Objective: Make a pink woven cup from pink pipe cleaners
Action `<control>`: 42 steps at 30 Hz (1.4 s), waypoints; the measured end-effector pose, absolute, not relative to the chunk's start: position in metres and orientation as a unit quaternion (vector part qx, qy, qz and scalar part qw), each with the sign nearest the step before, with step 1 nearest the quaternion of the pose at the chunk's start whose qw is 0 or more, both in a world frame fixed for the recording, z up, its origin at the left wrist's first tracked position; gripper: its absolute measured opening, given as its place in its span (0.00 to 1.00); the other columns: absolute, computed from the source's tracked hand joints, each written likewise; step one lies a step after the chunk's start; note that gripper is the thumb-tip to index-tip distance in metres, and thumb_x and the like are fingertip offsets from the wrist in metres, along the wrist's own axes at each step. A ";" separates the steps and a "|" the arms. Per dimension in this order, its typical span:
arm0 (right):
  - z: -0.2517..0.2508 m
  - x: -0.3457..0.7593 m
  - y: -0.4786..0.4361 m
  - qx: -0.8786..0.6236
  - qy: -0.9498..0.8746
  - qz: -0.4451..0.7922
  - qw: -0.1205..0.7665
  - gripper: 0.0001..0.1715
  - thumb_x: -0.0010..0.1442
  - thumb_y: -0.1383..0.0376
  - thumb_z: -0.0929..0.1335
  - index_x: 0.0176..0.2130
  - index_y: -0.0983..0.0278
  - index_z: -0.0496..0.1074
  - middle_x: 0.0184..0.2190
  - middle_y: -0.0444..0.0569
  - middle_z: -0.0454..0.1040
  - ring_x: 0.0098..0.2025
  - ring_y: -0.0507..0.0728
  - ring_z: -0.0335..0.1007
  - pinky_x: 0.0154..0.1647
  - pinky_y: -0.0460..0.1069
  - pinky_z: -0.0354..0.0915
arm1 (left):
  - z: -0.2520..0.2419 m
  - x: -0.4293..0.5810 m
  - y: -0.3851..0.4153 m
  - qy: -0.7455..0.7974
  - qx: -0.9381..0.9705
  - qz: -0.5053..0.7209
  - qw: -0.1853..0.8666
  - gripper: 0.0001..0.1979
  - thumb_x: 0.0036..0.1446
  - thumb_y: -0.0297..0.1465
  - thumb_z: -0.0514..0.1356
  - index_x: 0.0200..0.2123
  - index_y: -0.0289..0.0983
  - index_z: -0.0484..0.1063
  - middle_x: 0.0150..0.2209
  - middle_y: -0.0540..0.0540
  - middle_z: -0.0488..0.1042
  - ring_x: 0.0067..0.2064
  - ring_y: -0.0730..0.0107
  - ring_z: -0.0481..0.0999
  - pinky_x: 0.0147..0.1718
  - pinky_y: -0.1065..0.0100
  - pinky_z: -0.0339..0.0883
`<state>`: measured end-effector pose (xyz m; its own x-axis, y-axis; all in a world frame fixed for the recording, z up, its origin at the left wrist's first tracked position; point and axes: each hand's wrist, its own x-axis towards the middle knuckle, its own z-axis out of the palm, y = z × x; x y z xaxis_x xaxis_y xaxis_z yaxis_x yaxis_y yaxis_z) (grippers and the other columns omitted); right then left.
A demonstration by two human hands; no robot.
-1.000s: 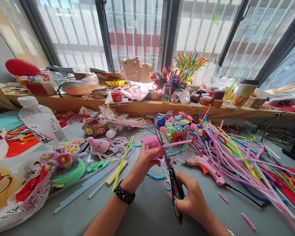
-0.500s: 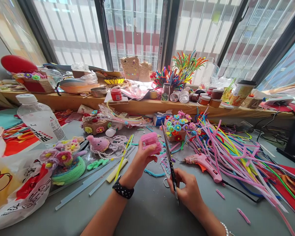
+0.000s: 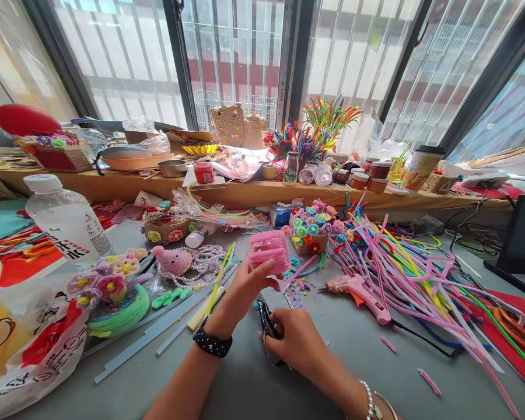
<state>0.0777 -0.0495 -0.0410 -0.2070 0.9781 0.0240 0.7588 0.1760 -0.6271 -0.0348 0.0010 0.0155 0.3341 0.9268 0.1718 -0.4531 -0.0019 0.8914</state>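
Observation:
My left hand (image 3: 251, 277) grips a small pink fuzzy block (image 3: 270, 251), which seems built from chenille stems around a clear inner part. It is held up above the grey table. Lower and to the right, my right hand (image 3: 295, 338) is closed around dark scissors (image 3: 266, 324). The scissors are turned nearly end-on below my left hand, apart from the pink block, and my fingers partly cover them. Bits of cut chenille stem (image 3: 296, 287) are strewn behind the hands.
A pink glue gun (image 3: 363, 294) lies at right, before a heap of chenille stems (image 3: 402, 262). A flower basket (image 3: 312, 239) stands behind. Clear glue sticks (image 3: 135, 350), a green flower piece (image 3: 120, 312) and a bottle (image 3: 65, 221) are at left.
My right hand has moved left and swung the scissors from upright, beside the pink block, to below my left hand. The pink block has turned slightly in my left hand.

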 end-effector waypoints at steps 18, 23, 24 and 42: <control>-0.016 0.127 -0.021 -0.500 -0.677 0.321 0.435 0.35 0.41 0.56 0.73 0.47 0.63 0.63 0.43 0.52 0.69 0.38 0.55 0.68 0.38 0.51 0.68 | 0.010 -0.025 0.003 0.374 0.548 0.480 0.575 0.30 0.41 0.39 0.65 0.47 0.36 0.61 0.37 0.45 0.71 0.35 0.68 0.72 0.27 0.72 0.64; -0.013 0.135 -0.018 -0.448 -0.677 0.286 0.509 0.43 0.44 0.59 0.72 0.55 0.59 0.53 0.55 0.53 0.58 0.51 0.58 0.62 0.45 0.52 0.67 | 0.000 -0.021 0.004 0.361 0.566 0.435 0.600 0.30 0.42 0.38 0.65 0.47 0.37 0.57 0.41 0.42 0.72 0.39 0.64 0.73 0.34 0.68 0.66; -0.013 0.135 -0.018 -0.443 -0.679 0.285 0.511 0.41 0.45 0.60 0.72 0.55 0.59 0.54 0.54 0.53 0.60 0.50 0.58 0.62 0.45 0.52 0.68 | -0.002 -0.021 0.004 0.359 0.573 0.431 0.598 0.29 0.43 0.38 0.64 0.47 0.37 0.58 0.42 0.42 0.72 0.41 0.63 0.73 0.36 0.67 0.66; -0.017 0.133 -0.018 -0.481 -0.675 0.216 0.516 0.39 0.46 0.60 0.71 0.54 0.60 0.55 0.49 0.54 0.64 0.45 0.59 0.65 0.42 0.54 0.69 | 0.002 -0.022 0.000 0.321 0.594 0.555 0.486 0.09 0.46 0.31 0.63 0.34 0.38 0.72 0.32 0.49 0.74 0.35 0.71 0.71 0.35 0.71 0.65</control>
